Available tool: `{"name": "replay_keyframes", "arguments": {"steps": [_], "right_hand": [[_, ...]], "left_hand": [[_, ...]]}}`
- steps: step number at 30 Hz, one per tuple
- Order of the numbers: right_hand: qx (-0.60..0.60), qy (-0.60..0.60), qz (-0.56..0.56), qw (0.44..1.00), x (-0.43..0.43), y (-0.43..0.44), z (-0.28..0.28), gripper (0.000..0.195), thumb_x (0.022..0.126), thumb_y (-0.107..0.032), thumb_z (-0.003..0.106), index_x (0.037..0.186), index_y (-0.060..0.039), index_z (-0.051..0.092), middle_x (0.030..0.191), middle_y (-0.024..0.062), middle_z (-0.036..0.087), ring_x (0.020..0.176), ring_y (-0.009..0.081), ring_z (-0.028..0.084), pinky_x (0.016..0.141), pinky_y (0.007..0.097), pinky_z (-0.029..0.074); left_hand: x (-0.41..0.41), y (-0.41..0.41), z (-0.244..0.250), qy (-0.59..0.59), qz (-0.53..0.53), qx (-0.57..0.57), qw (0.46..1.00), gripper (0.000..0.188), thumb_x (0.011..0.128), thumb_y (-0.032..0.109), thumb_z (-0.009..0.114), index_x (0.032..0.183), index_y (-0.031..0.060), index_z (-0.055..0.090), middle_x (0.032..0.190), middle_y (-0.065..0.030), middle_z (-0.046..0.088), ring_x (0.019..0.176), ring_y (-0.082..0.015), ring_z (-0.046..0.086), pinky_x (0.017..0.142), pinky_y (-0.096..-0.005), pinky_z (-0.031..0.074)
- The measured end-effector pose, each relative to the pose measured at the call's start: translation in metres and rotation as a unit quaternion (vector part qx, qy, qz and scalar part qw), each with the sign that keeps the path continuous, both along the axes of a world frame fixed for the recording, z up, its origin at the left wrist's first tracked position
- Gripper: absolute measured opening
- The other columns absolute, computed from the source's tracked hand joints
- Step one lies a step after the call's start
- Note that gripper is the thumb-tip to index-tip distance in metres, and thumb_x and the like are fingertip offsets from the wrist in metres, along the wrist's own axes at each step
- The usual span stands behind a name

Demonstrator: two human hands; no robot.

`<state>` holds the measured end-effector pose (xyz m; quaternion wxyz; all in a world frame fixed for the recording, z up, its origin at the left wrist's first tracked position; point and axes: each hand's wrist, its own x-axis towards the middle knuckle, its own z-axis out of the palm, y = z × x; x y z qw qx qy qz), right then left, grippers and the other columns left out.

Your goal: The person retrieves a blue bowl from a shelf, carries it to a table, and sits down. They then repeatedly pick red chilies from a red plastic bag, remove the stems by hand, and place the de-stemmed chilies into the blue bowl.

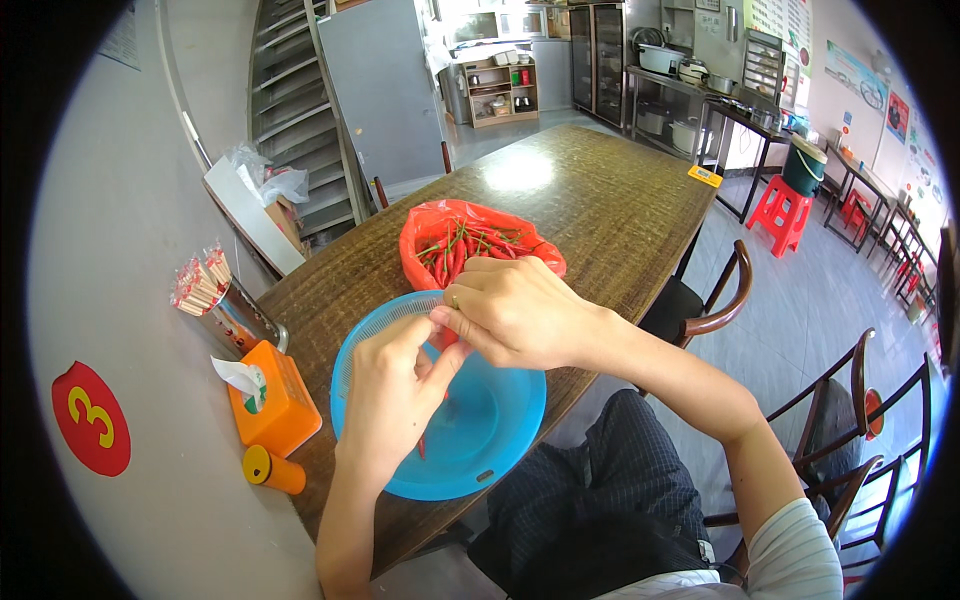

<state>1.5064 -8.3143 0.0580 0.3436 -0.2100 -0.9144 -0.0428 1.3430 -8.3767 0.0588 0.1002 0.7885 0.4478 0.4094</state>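
Observation:
Both hands meet over a blue plastic basin (480, 431). My left hand (391, 382) holds a red chili pepper (448, 339), partly hidden between the fingers. My right hand (517, 311) pinches at the upper end of that pepper, where a bit of green stem shows by the fingers. Inside the basin lies a slim red chili (421, 448), partly covered by my left hand. Just beyond the basin sits a red plastic bag (411, 244), open and full of red chilies with green stems (457, 247).
The wooden table (600, 187) bears an orange tissue box (281, 401), an orange shaker (281, 471) and a holder of wrapped chopsticks (244, 319) along the left wall. A yellow card (705, 176) lies at the far right corner. Wooden chairs (720, 300) stand right.

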Motion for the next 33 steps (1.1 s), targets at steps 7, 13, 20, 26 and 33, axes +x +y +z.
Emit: {"name": "replay_keyframes", "arguments": {"steps": [7,13,20,26,33], "right_hand": [[0.082,0.031,0.049,0.995,-0.002,0.000,-0.004,0.024,0.088,-0.018,0.054,0.069,-0.0021,0.052,0.061,0.0105,0.049,0.060,0.0279,0.052,0.049,0.0394,0.042],[0.064,0.008,0.017,0.998,0.000,-0.003,-0.003,0.025,0.087,-0.019,0.054,0.069,-0.0016,0.053,0.059,0.0108,0.048,0.058,0.0281,0.051,0.048,0.0395,0.042],[-0.027,0.041,0.013,0.999,0.000,-0.004,-0.004,0.028,0.089,-0.018,0.052,0.068,-0.0004,0.053,0.058,0.0137,0.048,0.055,0.0312,0.051,0.051,0.0415,0.041],[-0.140,0.103,0.058,0.983,-0.001,-0.006,-0.001,0.033,0.093,-0.018,0.049,0.067,0.0014,0.054,0.058,0.0166,0.051,0.053,0.0321,0.052,0.050,0.0393,0.040],[-0.282,0.215,0.118,0.928,-0.003,-0.007,-0.006,0.041,0.095,-0.023,0.048,0.062,0.0019,0.051,0.051,0.0132,0.046,0.045,0.0216,0.046,0.046,0.0347,0.037]], "left_hand": [[-0.001,0.001,-0.004,-0.011,-0.018,-0.004,1.000,0.013,0.081,0.007,0.066,0.084,-0.0026,0.058,0.059,-0.0110,0.055,0.047,-0.0184,0.056,0.045,-0.0309,0.041],[-0.002,0.005,-0.011,-0.027,-0.012,0.005,1.000,0.012,0.080,0.003,0.066,0.084,-0.0050,0.058,0.069,-0.0122,0.058,0.052,-0.0172,0.058,0.044,-0.0281,0.044],[0.001,0.001,-0.008,-0.029,-0.004,0.015,0.999,0.013,0.080,0.002,0.066,0.086,-0.0052,0.058,0.072,-0.0128,0.055,0.052,-0.0193,0.059,0.042,-0.0288,0.045],[0.003,-0.001,-0.005,-0.042,-0.001,0.051,0.998,0.014,0.079,0.002,0.067,0.087,-0.0046,0.058,0.073,-0.0111,0.054,0.051,-0.0163,0.058,0.042,-0.0275,0.044],[0.006,-0.002,-0.006,-0.032,0.008,0.116,0.993,0.014,0.079,0.001,0.066,0.090,-0.0033,0.058,0.074,-0.0102,0.054,0.050,-0.0160,0.057,0.044,-0.0266,0.043]]}}
